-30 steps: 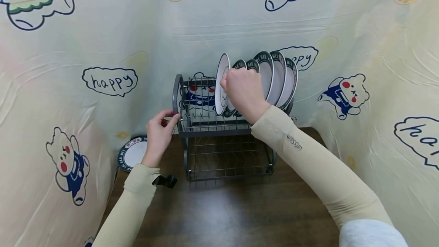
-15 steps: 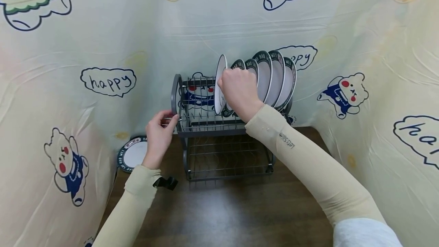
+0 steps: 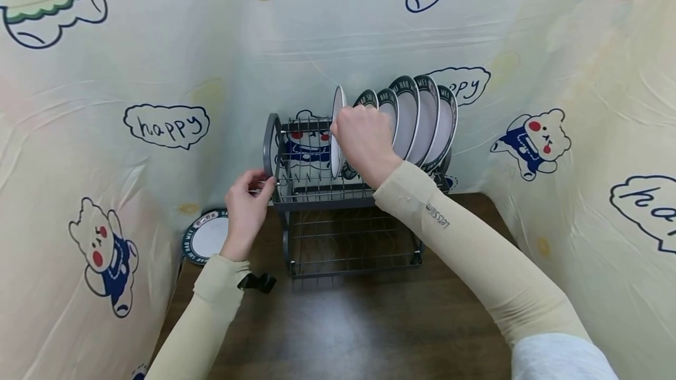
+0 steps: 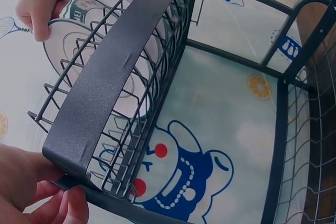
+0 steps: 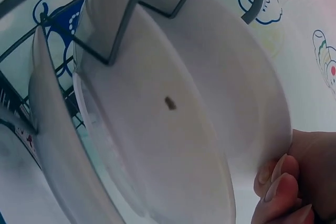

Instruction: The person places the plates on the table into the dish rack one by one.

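My right hand pinches the rim of the leftmost white plate, which stands on edge in the top tier of a dark dish rack. In the right wrist view, thumb and curled fingers grip the edge of that plate, its plain back showing. My left hand holds the rack's left side near the front corner. The left wrist view shows the left hand's fingers curled under the rack's end bar. Several green-rimmed plates stand upright to the right, partly hidden by the right hand.
Another green-rimmed plate lies at the left, partly behind the left wrist. The rack's lower wire tier shows no dishes. A brown wooden tabletop lies in front; patterned cloth walls enclose the back and sides.
My right hand has shifted slightly left, and the plate it pinches now looks narrower, turned more edge-on. The left hand keeps its hold on the rack.
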`<move>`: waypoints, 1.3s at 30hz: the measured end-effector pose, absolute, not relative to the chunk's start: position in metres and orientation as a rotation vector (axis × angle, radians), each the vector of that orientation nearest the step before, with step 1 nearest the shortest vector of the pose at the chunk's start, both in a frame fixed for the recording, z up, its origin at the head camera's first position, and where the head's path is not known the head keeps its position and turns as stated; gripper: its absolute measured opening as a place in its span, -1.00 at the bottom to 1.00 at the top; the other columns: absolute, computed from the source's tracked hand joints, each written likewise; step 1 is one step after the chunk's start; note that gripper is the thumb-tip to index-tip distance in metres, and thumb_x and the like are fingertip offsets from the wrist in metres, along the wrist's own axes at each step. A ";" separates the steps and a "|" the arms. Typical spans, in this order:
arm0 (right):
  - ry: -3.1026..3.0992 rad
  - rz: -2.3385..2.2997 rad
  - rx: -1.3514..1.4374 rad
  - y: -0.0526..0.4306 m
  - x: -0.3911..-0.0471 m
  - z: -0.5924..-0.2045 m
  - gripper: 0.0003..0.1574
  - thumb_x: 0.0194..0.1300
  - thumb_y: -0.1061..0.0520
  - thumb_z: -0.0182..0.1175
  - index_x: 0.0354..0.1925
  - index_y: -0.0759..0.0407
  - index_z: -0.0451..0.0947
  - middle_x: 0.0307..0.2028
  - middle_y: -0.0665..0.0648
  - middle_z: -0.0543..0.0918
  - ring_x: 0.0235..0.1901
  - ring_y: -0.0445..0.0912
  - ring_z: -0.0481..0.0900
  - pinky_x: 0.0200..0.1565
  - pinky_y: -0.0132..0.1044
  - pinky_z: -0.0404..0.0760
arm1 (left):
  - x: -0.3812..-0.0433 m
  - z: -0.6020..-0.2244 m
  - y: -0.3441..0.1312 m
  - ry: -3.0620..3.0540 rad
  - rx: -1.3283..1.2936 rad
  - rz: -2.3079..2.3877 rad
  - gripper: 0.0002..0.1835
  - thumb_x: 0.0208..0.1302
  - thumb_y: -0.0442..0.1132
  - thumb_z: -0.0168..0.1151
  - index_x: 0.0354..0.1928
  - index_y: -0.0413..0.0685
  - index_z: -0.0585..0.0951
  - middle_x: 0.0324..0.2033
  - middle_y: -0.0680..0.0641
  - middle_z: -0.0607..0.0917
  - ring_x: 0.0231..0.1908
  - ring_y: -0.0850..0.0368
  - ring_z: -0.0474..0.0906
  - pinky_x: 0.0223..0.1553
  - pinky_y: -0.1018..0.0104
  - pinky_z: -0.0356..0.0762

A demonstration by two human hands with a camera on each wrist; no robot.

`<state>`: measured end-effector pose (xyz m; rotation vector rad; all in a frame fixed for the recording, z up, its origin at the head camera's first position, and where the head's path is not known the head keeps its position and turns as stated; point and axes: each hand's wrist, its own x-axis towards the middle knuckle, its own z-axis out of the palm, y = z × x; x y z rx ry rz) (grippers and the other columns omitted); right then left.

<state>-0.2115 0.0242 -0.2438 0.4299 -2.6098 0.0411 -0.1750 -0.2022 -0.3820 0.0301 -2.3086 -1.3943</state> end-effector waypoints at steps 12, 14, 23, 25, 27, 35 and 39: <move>-2.602 0.135 0.471 0.029 -0.209 -0.240 -0.37 0.60 0.09 -0.03 -0.70 0.05 0.26 -0.71 0.03 0.31 -0.66 -0.08 0.31 -0.63 -0.23 0.38 | -0.174 -0.382 -0.202 -2.304 0.018 -1.391 -0.78 0.46 -0.24 0.31 0.00 -0.24 0.70 -0.14 -0.22 0.71 -0.19 0.05 0.59 -0.40 0.51 0.42; -2.620 0.164 0.475 0.030 -0.209 -0.239 -0.37 0.62 0.06 -0.03 -0.69 0.06 0.30 -0.71 0.04 0.37 -0.66 -0.06 0.37 -0.62 -0.21 0.45 | -0.174 -0.382 -0.202 -2.304 0.018 -1.384 -0.78 0.46 -0.24 0.31 0.00 -0.24 0.70 -0.14 -0.22 0.71 -0.18 0.05 0.59 -0.39 0.51 0.42; -2.580 0.261 0.457 0.041 -0.205 -0.239 -0.38 0.63 -0.06 -0.05 -0.63 0.09 0.35 -0.69 0.05 0.36 -0.66 -0.01 0.35 -0.64 -0.17 0.38 | -0.174 -0.382 -0.202 -2.314 0.036 -1.364 -0.78 0.46 -0.23 0.31 -0.01 -0.24 0.70 -0.13 -0.21 0.70 -0.14 0.00 0.60 -0.33 0.47 0.43; -2.531 0.301 0.480 0.045 -0.202 -0.241 -0.44 0.61 -0.03 -0.02 -0.58 0.13 0.39 -0.69 0.05 0.37 -0.67 -0.01 0.36 -0.65 -0.18 0.35 | -0.174 -0.382 -0.202 -2.313 0.038 -1.367 -0.78 0.47 -0.22 0.31 -0.01 -0.24 0.70 -0.12 -0.21 0.70 -0.12 -0.02 0.61 -0.32 0.46 0.44; -2.485 0.347 0.508 0.050 -0.199 -0.242 -0.52 0.59 0.00 0.00 -0.49 0.16 0.47 -0.68 0.06 0.39 -0.68 -0.01 0.37 -0.66 -0.19 0.32 | -0.174 -0.383 -0.202 -2.311 0.036 -1.371 -0.78 0.47 -0.23 0.31 -0.01 -0.24 0.70 -0.12 -0.21 0.71 -0.11 -0.02 0.61 -0.30 0.44 0.45; -2.394 0.491 0.570 0.067 -0.187 -0.248 -0.66 0.57 0.06 0.02 -0.29 0.20 0.59 -0.68 0.09 0.47 -0.72 -0.01 0.39 -0.68 -0.22 0.24 | -0.174 -0.383 -0.201 -2.299 0.024 -1.378 -0.79 0.47 -0.24 0.31 -0.03 -0.25 0.69 -0.11 -0.21 0.71 -0.11 0.02 0.59 -0.15 0.37 0.50; -2.398 0.541 0.608 0.075 -0.180 -0.251 -0.68 0.56 0.08 0.03 -0.35 0.18 0.53 -0.65 0.07 0.50 -0.71 -0.04 0.39 -0.67 -0.22 0.26 | -0.174 -0.383 -0.201 -2.290 0.018 -1.380 -0.79 0.46 -0.25 0.31 -0.03 -0.26 0.70 -0.12 -0.21 0.71 -0.13 0.05 0.58 -0.15 0.40 0.50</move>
